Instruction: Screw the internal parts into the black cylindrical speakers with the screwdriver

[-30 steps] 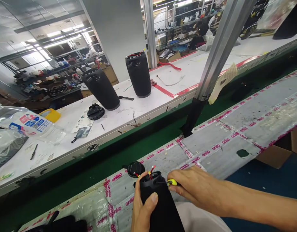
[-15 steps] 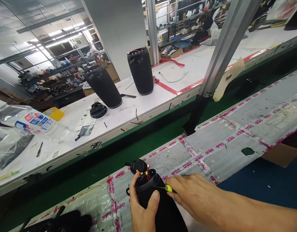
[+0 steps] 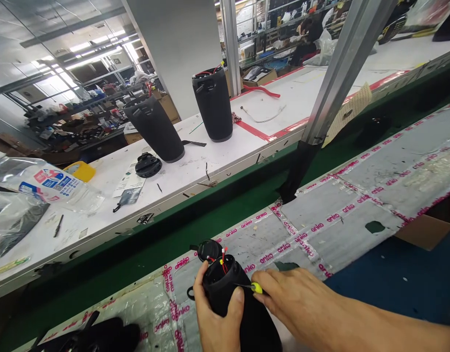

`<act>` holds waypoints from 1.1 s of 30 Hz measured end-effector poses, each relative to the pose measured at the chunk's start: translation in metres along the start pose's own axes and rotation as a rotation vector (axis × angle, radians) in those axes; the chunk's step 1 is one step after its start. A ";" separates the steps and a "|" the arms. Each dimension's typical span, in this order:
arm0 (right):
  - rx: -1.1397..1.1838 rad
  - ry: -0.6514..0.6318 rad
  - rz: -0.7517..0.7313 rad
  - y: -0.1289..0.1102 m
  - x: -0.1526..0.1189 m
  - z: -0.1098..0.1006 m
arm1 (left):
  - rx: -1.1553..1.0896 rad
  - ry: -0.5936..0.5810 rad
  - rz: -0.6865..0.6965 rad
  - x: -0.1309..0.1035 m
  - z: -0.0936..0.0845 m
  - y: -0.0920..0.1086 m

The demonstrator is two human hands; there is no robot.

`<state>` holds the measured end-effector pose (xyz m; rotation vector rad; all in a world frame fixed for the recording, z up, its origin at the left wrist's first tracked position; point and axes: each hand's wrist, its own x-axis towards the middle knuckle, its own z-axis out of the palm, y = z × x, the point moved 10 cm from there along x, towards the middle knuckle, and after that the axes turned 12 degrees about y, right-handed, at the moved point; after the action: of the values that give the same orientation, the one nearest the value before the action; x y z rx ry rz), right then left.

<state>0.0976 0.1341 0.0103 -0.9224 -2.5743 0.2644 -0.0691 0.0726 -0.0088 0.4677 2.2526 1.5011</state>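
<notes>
A black cylindrical speaker (image 3: pixel 257 320) leans in front of me, its open top showing red wires with small white and yellow connectors (image 3: pixel 224 260). My left hand (image 3: pixel 219 318) is wrapped round its upper part, thumb on the near side. In my right hand (image 3: pixel 289 296) is a yellow-handled tool (image 3: pixel 257 288) with a thin metal shaft. That shaft meets the speaker's side just below the rim, close to my left thumb; its tip is too small to make out. A round black cap (image 3: pixel 209 250) lies just behind the open top.
Two similar speakers (image 3: pixel 213 105) (image 3: pixel 157 129) stand on the white bench beyond the green gap, near a black round part (image 3: pixel 148 165) and a plastic bottle (image 3: pixel 52 183). A metal post (image 3: pixel 334 78) rises at right. Dark items (image 3: pixel 96 335) lie at lower left.
The view has shifted very slightly. Both hands keep their grips, and the tool's shaft stays against the speaker below its rim. The speaker has moved slightly left.
</notes>
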 end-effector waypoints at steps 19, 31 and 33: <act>-0.229 0.071 -0.102 -0.012 -0.005 0.005 | 0.136 0.048 0.043 -0.005 -0.002 0.003; -0.264 -0.012 -0.256 -0.023 0.005 -0.009 | 0.235 0.075 0.136 -0.007 -0.001 0.004; -0.269 0.013 -0.231 -0.021 0.006 -0.011 | 0.257 0.082 0.140 -0.007 -0.002 0.005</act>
<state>0.0861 0.1220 0.0287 -0.6993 -2.7164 -0.1551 -0.0634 0.0692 -0.0027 0.6620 2.5388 1.3205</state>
